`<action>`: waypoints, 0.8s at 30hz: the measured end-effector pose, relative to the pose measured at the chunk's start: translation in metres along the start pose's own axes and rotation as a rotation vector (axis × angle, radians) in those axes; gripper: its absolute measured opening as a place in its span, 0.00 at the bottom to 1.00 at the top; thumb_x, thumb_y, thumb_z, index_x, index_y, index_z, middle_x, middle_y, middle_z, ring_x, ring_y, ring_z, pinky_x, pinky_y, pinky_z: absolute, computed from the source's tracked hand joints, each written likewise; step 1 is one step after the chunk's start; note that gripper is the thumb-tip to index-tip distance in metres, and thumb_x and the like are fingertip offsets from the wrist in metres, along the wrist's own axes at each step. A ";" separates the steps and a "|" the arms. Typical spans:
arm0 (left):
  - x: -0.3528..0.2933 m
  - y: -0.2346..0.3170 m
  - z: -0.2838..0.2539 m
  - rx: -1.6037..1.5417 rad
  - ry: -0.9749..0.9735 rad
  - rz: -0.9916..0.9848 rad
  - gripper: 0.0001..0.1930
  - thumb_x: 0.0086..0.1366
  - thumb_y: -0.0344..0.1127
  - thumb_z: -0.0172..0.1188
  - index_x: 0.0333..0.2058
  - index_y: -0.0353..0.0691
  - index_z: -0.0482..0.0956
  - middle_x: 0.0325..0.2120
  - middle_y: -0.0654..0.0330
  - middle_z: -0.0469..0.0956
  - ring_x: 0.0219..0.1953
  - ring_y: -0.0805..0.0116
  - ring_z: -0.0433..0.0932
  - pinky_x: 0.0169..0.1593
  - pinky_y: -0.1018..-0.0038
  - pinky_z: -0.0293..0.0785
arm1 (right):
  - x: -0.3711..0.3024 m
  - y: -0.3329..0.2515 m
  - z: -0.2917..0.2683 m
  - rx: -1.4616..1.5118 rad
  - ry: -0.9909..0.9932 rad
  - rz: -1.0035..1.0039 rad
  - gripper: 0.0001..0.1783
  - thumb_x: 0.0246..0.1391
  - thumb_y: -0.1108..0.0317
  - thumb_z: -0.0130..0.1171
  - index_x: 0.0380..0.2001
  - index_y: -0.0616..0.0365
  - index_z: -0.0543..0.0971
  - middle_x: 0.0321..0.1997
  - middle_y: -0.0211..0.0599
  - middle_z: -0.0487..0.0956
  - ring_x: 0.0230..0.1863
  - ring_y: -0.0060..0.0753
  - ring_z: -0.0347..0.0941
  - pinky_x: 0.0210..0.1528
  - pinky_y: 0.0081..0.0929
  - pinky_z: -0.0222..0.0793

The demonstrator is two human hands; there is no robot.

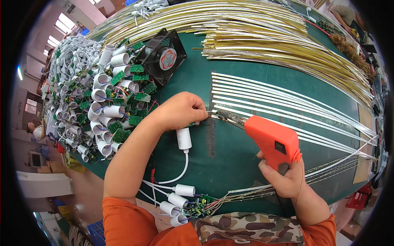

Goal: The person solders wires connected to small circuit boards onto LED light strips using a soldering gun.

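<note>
My right hand (pixel 285 176) is wrapped round the grip of an orange soldering gun (pixel 269 137), its metal tip pointing left. That tip meets the left end of a thin white LED strip (pixel 234 110) on the green table. My left hand (pixel 184 108) is closed in a pinch beside the tip, with a thin wire (pixel 211 111) between thumb and finger. Just below that hand lies a white cylindrical housing (pixel 184 139) with a white cable (pixel 185 166). A green circuit board at its upper end is mostly hidden under my fingers.
A heap of white housings with green boards (pixel 111 98) covers the left side. A black fan (pixel 162 57) stands beside it. Yellowish strips (pixel 262 37) lie bundled across the back. Several housings with boards wired to strips (pixel 184 190) rest at the near edge.
</note>
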State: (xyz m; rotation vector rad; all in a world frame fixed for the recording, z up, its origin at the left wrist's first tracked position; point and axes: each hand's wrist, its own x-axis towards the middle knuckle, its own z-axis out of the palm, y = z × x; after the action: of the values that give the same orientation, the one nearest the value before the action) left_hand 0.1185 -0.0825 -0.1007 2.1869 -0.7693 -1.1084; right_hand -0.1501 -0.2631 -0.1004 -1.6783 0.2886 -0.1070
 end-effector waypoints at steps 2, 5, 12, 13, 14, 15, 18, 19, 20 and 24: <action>0.001 0.001 0.000 0.003 -0.006 0.003 0.09 0.61 0.33 0.63 0.28 0.33 0.82 0.21 0.64 0.79 0.25 0.78 0.74 0.32 0.76 0.71 | -0.001 0.002 0.000 -0.054 -0.023 -0.092 0.23 0.52 0.72 0.62 0.52 0.64 0.74 0.41 0.38 0.80 0.36 0.27 0.78 0.44 0.28 0.73; 0.001 -0.001 0.000 0.004 -0.011 0.009 0.09 0.61 0.34 0.63 0.28 0.33 0.82 0.21 0.64 0.79 0.25 0.78 0.75 0.32 0.76 0.71 | 0.001 -0.001 0.005 -0.029 -0.003 -0.084 0.22 0.52 0.72 0.62 0.52 0.63 0.74 0.41 0.38 0.80 0.36 0.28 0.78 0.45 0.28 0.73; 0.002 0.000 0.000 0.013 -0.003 0.005 0.09 0.61 0.33 0.63 0.27 0.32 0.82 0.20 0.63 0.79 0.25 0.78 0.74 0.32 0.77 0.71 | 0.002 -0.001 0.006 -0.025 -0.008 -0.033 0.22 0.52 0.72 0.62 0.51 0.63 0.75 0.40 0.38 0.80 0.36 0.29 0.78 0.44 0.29 0.73; 0.002 0.001 0.001 0.014 -0.002 0.005 0.09 0.61 0.33 0.63 0.27 0.32 0.82 0.20 0.63 0.79 0.25 0.78 0.74 0.32 0.77 0.71 | 0.002 0.001 0.005 -0.075 -0.022 -0.057 0.21 0.51 0.72 0.63 0.50 0.63 0.75 0.40 0.38 0.80 0.35 0.29 0.78 0.44 0.29 0.73; 0.001 0.002 0.001 0.018 0.000 0.002 0.09 0.60 0.33 0.63 0.27 0.32 0.82 0.20 0.64 0.79 0.25 0.78 0.74 0.31 0.76 0.71 | 0.002 0.001 0.004 -0.126 -0.035 -0.079 0.21 0.51 0.72 0.63 0.50 0.62 0.75 0.39 0.38 0.80 0.35 0.30 0.78 0.43 0.29 0.73; 0.001 0.003 0.001 0.022 0.002 -0.001 0.09 0.60 0.33 0.63 0.27 0.32 0.82 0.20 0.64 0.79 0.25 0.78 0.74 0.31 0.76 0.71 | 0.001 0.002 0.003 -0.126 -0.035 -0.079 0.21 0.51 0.72 0.63 0.50 0.62 0.75 0.39 0.38 0.80 0.35 0.30 0.78 0.43 0.29 0.73; 0.002 0.003 0.001 0.031 0.008 0.001 0.09 0.60 0.33 0.63 0.27 0.32 0.82 0.20 0.64 0.79 0.25 0.78 0.74 0.31 0.76 0.71 | 0.001 0.001 0.003 -0.160 -0.043 -0.086 0.21 0.51 0.72 0.64 0.49 0.62 0.76 0.38 0.37 0.80 0.34 0.31 0.77 0.42 0.29 0.73; 0.002 0.003 0.002 0.030 0.008 0.003 0.09 0.60 0.33 0.63 0.27 0.32 0.82 0.20 0.64 0.79 0.25 0.78 0.74 0.31 0.76 0.71 | 0.000 0.002 0.003 -0.148 -0.030 -0.093 0.21 0.50 0.72 0.64 0.49 0.62 0.76 0.38 0.37 0.80 0.34 0.30 0.77 0.41 0.28 0.72; 0.002 0.002 0.001 0.032 0.007 0.001 0.08 0.60 0.33 0.63 0.27 0.32 0.82 0.20 0.63 0.79 0.25 0.77 0.74 0.31 0.76 0.71 | 0.000 0.002 0.004 -0.135 -0.020 -0.100 0.21 0.50 0.72 0.64 0.49 0.61 0.76 0.38 0.37 0.80 0.34 0.29 0.77 0.41 0.28 0.72; 0.002 0.003 0.002 0.052 0.018 0.006 0.08 0.59 0.33 0.63 0.27 0.32 0.82 0.21 0.62 0.80 0.25 0.77 0.75 0.32 0.76 0.71 | -0.002 -0.008 0.003 -0.139 -0.018 -0.057 0.21 0.50 0.72 0.65 0.49 0.62 0.76 0.37 0.36 0.79 0.33 0.28 0.76 0.40 0.27 0.72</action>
State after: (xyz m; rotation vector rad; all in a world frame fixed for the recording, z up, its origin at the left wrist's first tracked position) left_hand 0.1174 -0.0858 -0.1005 2.2334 -0.8050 -1.0755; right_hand -0.1502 -0.2593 -0.0926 -1.8253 0.2388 -0.1160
